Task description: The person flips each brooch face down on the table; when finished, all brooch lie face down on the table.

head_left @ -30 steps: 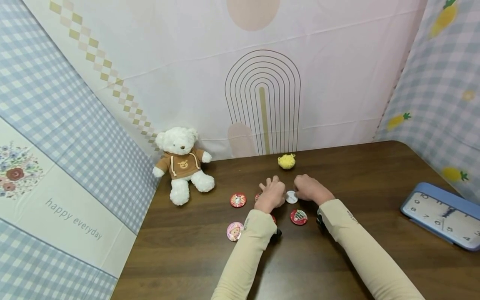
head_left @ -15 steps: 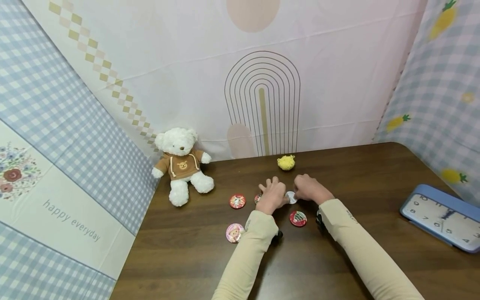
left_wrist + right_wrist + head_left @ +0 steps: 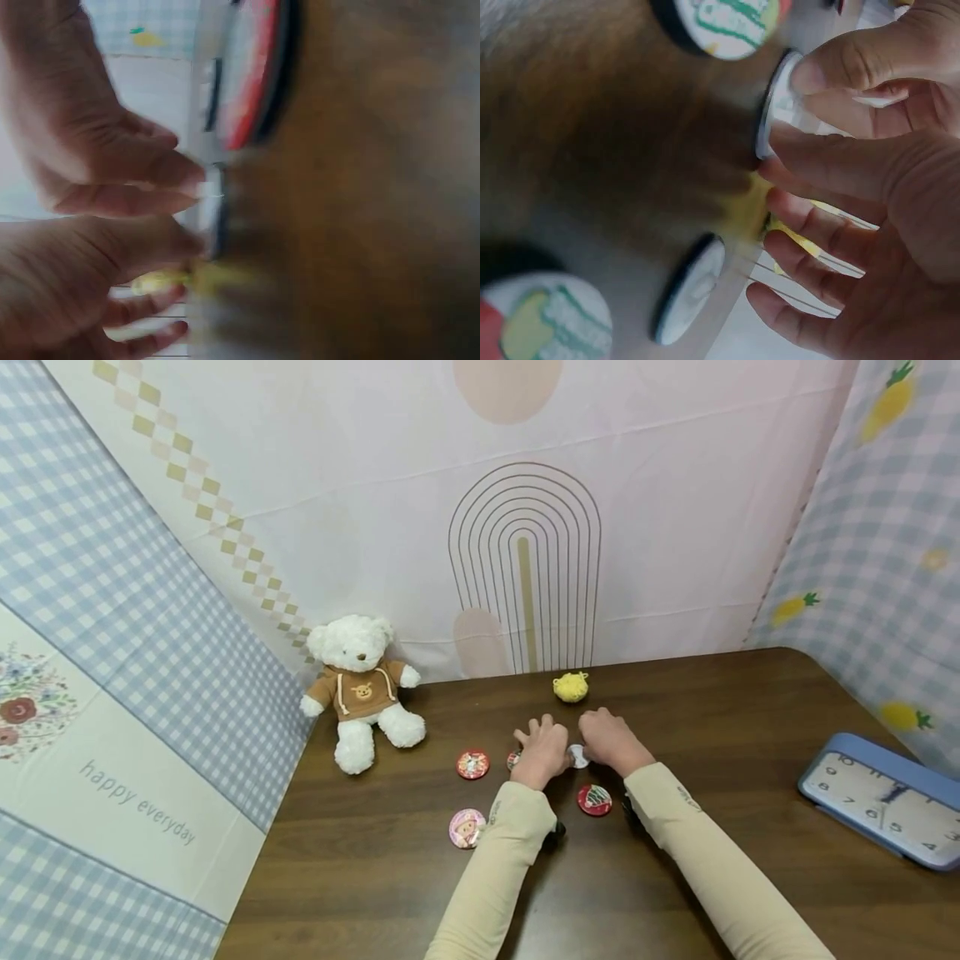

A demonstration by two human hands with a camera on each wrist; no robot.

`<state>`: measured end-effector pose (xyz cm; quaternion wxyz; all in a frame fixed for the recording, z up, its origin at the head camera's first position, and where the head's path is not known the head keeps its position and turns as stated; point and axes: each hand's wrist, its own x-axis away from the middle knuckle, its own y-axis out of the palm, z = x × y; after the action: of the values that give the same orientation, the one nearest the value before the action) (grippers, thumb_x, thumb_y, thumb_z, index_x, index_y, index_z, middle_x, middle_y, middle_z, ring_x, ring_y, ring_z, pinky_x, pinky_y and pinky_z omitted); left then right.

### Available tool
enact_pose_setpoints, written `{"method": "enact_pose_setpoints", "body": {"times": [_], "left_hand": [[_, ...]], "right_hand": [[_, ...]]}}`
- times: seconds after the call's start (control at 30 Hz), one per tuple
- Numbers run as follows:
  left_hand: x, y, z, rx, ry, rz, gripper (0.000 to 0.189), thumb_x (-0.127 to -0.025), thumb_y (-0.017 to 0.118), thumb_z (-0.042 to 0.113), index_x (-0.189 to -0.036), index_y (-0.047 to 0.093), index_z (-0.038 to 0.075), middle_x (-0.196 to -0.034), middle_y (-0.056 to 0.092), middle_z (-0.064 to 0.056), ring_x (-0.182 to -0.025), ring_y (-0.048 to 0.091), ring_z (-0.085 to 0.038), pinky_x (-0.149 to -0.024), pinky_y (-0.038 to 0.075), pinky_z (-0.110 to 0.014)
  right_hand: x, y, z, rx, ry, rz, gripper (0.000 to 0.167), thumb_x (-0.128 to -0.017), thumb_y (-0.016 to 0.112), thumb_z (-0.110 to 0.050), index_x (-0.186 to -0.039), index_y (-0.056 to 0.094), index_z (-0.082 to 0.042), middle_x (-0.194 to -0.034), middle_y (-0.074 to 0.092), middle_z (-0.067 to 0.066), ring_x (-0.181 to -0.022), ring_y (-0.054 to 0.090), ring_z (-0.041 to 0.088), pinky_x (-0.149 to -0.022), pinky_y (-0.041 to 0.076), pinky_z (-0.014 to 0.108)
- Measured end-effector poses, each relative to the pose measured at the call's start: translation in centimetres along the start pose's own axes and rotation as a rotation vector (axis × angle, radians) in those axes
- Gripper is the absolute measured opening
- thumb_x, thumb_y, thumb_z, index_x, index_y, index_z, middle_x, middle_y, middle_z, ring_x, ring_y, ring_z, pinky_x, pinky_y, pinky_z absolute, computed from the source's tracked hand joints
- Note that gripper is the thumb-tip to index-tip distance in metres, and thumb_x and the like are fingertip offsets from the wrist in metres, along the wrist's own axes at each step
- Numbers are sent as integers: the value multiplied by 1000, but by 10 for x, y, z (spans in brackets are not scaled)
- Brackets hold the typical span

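Note:
Both hands meet over a button badge (image 3: 577, 757) that lies pale back up on the wooden table. My left hand (image 3: 542, 753) pinches its left edge with thumb and forefinger, the other fingers spread. My right hand (image 3: 612, 741) pinches its right side; in the right wrist view, the right thumb (image 3: 817, 150) covers part of the badge. A small pale bit shows at the right fingertips in the left wrist view, too blurred to make out. Just in front lies a red badge with a tree (image 3: 595, 800). Another pale-backed badge (image 3: 692, 291) lies beside the right hand, hidden in the head view.
On the left are a red badge (image 3: 472, 764) and a pink badge (image 3: 467, 828); another badge (image 3: 513, 760) is partly behind the left hand. A yellow knitted piece (image 3: 571, 687) is at the back, a white teddy bear (image 3: 358, 693) back left, a blue clock (image 3: 885, 802) right.
My right hand has shifted slightly left, closer to the left hand, and less of the pale-backed badge shows between them. The left hand has hardly moved.

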<state>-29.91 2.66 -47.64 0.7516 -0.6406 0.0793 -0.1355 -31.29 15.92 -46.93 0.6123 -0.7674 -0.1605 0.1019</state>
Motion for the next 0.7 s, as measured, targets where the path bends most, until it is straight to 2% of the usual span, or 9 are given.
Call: {"method": "enact_pose_setpoints", "body": {"times": [0.23,0.4,0.53,0.7], "left_hand": [[1,10,5,-3,3,3,10,-94,71,20,-84,70,16,-114,59,-10,-112,50,-34,-99,32,-67],[1,5,4,-37,-14,14,5,-92,73,20,-92,72,15,-114,60,-10,-113,50,-34,-98,33,-68],[-1,-2,1,-44,2,25,10,-91,75,22,-86,68,17,-110,60,-8,-112,50,-34,-98,32,-67],[-1,-1,-5,-5,37,50,17,-90,76,24,-76,66,19,-99,61,-3,-106,53,-31,-95,32,-65]], "right_hand": [[0,6,-6,-81,70,-20,15,-89,67,0,-77,59,-5,-78,59,12,-78,58,30,-68,51,48],[-1,4,-4,-108,75,-33,18,-87,64,2,-72,58,-7,-72,56,10,-71,54,27,-64,49,44],[-1,0,0,-98,73,-37,25,-85,64,4,-65,56,-9,-67,54,7,-66,51,25,-62,46,42],[0,-4,2,-52,61,-44,25,-85,68,2,-66,54,-9,-71,54,8,-71,52,27,-67,47,49]]}}
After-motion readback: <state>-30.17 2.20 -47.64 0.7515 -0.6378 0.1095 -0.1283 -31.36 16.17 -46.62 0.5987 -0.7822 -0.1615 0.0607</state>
